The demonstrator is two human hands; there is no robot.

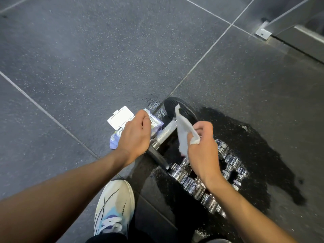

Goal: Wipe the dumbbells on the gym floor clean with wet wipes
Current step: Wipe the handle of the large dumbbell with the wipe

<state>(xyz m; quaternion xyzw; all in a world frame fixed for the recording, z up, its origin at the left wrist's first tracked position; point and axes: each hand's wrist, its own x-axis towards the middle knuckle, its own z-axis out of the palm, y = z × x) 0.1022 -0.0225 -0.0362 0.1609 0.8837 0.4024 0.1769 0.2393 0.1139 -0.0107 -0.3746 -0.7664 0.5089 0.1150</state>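
Note:
A large black dumbbell (167, 130) with a knurled steel handle lies on the dark gym floor. Several small chrome dumbbells (194, 185) lie side by side to its right, partly hidden by my right arm. My right hand (201, 148) pinches a white wet wipe (183, 130) and holds it in the air above the big dumbbell's handle. My left hand (135, 135) rests on the purple wet-wipe pack (156, 125), fingers curled onto its top. The pack's white flip lid (121, 119) stands open.
My white shoe (114, 206) stands on the floor below my left arm. A dark wet patch (254, 155) spreads over the floor around the dumbbells. A metal machine frame with a bolted foot (263, 32) stands at the top right.

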